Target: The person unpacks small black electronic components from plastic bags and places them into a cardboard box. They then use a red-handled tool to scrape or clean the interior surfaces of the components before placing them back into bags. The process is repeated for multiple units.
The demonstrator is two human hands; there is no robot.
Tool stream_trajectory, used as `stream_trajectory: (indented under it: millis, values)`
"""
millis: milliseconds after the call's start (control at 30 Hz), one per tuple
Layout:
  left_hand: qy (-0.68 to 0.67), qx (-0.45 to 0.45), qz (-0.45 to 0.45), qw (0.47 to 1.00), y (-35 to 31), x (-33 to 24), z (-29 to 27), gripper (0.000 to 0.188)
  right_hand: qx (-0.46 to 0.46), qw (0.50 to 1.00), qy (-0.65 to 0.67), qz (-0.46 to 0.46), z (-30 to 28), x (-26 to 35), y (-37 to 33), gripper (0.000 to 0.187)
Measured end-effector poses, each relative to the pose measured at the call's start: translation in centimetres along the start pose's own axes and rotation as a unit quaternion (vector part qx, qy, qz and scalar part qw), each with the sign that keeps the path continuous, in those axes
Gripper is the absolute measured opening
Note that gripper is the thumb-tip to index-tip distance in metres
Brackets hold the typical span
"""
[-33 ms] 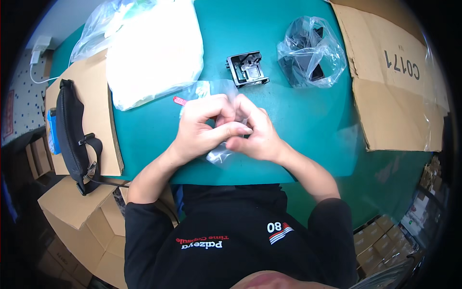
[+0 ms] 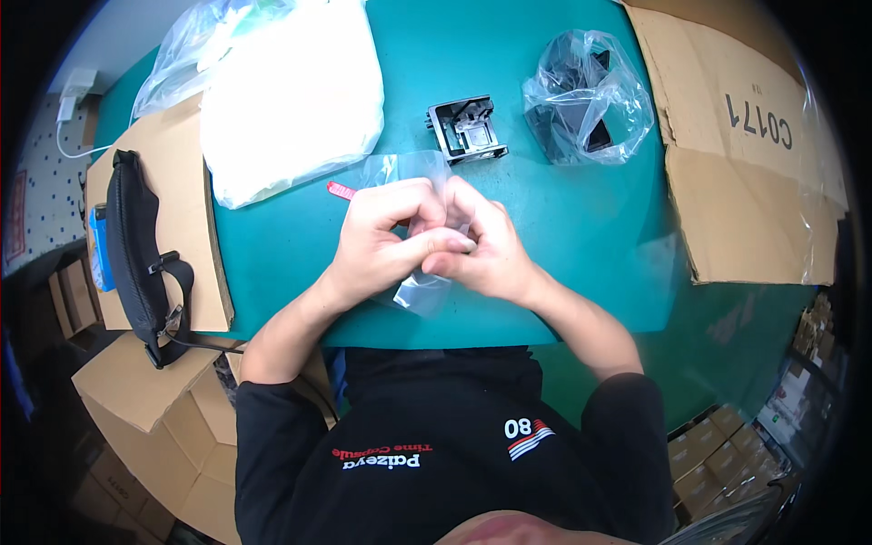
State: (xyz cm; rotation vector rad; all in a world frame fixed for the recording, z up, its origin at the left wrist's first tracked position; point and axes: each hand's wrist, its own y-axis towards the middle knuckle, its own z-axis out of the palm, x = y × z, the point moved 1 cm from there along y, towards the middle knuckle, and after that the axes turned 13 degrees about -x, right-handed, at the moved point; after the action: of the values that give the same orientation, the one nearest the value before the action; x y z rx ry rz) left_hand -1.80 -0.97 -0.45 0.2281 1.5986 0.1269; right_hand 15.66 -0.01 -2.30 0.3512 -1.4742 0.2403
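Above the near part of the green table, my left hand [image 2: 377,241] and my right hand [image 2: 495,254] meet with bent fingers and thumbs close together. Both pinch a clear plastic bag [image 2: 423,294], which shows below the hands and again above the fingers. What lies inside the fingers is hidden. Beside the left knuckles, a small red strip [image 2: 341,190] sticks out. Just beyond the hands rests a black, box-shaped plastic part [image 2: 468,132] with an open frame. To its right is a clear bag [image 2: 589,100] with black pieces in it.
A big white plastic bag [image 2: 291,109] lies at the far left of the green table [image 2: 581,263]. Cardboard [image 2: 736,154] covers the right side. On the left, a black waist bag [image 2: 136,254] lies on cardboard, above an open carton [image 2: 173,427].
The clear bag between my hands has shifted slightly, and its lower end looks flatter and further right. My hands have barely moved.
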Motion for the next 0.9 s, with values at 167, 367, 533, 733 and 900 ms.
stream_trajectory:
  millis: [167, 367, 533, 733, 900]
  values:
    - [-0.163, -0.018, -0.16, 0.973, 0.4, -0.3, -1.1, 0.019, -0.009, 0.992, 0.049, 0.115, -0.7, 1.5, 0.6, 0.013]
    - [-0.02, -0.081, -0.015, 0.996, 1.1, -0.8, -2.1, 0.029, -0.134, 0.99, -0.003, -0.035, -1.6, 1.6, 0.8, 0.005]
    - [0.212, -0.068, 0.134, 0.966, 0.5, -0.7, -0.8, 0.022, -0.177, 0.982, -0.062, -0.031, 0.1, 2.4, 0.4, 0.027]
    - [0.211, -0.069, 0.18, 0.958, 0.3, -0.8, -0.2, 0.019, -0.149, 0.985, -0.088, -0.024, -0.8, 1.3, 0.5, 0.02]
    - [0.143, -0.137, 0.172, 0.965, 0.7, -0.7, -0.6, 0.023, -0.146, 0.98, -0.12, -0.06, -1.3, 1.1, 0.9, 0.017]
